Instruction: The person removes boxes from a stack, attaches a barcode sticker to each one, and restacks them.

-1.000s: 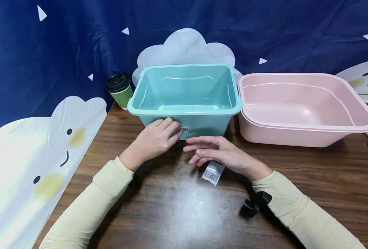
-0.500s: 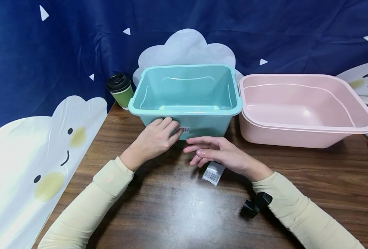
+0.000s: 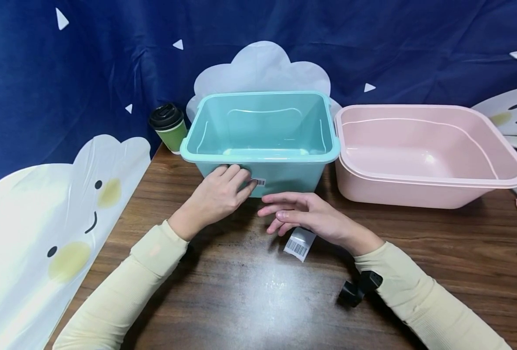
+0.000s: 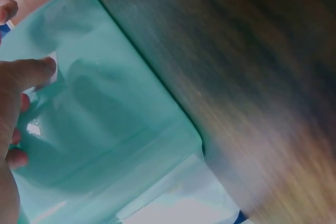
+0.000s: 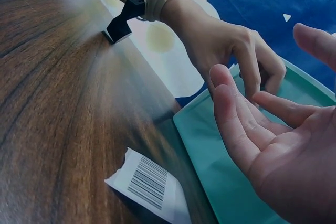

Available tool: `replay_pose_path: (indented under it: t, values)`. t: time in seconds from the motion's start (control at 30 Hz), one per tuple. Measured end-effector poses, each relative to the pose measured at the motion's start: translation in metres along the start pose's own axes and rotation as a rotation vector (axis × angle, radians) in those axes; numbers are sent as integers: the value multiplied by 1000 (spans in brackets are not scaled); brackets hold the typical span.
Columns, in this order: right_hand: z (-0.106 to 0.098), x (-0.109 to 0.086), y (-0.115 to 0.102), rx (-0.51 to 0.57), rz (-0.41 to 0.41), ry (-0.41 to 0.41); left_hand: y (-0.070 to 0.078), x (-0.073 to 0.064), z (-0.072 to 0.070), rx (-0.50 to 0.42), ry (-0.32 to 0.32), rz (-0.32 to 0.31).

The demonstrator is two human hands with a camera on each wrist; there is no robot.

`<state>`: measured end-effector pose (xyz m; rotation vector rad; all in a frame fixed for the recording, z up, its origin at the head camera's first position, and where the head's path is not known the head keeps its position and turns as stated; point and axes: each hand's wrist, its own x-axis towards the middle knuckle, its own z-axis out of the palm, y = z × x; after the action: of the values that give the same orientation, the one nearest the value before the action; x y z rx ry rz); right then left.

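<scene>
Left hand at the label on the front wall of a turquoise, rectangular plastic bin point(image 3: 286, 176); right hand free beside it.
The head view shows the left hand point(image 3: 221, 192) with bent fingers against the bin, partly hiding the small white barcode label point(image 3: 261, 182); the left wrist view adds the thumb point(image 4: 39, 71) tip touching that label, though whether it pinches it I cannot tell. The right hand point(image 3: 312, 214) holds nothing; the right wrist view shows its palm and its loosely bent fingers, and bares the ragged end of a white paper barcode tag point(image 5: 149, 184) on the brown wood-grain table point(image 3: 240, 291). Only the head view takes in the green paper cup with a black lid point(image 3: 169, 127), left of the bin.
</scene>
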<state>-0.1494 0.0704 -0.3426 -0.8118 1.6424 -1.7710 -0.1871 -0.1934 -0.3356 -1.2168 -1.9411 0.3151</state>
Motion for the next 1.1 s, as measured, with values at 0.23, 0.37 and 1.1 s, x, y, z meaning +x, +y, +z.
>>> replay_pose_path:
  t: [0.23, 0.37, 1.1]
  values:
    - [1, -1, -1, -5, 0, 3, 0, 0, -2, -33, 25, -13]
    - [1, -2, -2, -7, 2, 5, 0, 0, -4, -64, 22, -9]
    - [3, -5, -7, -4, -1, 4, 2, -2, -6, -125, 0, -39]
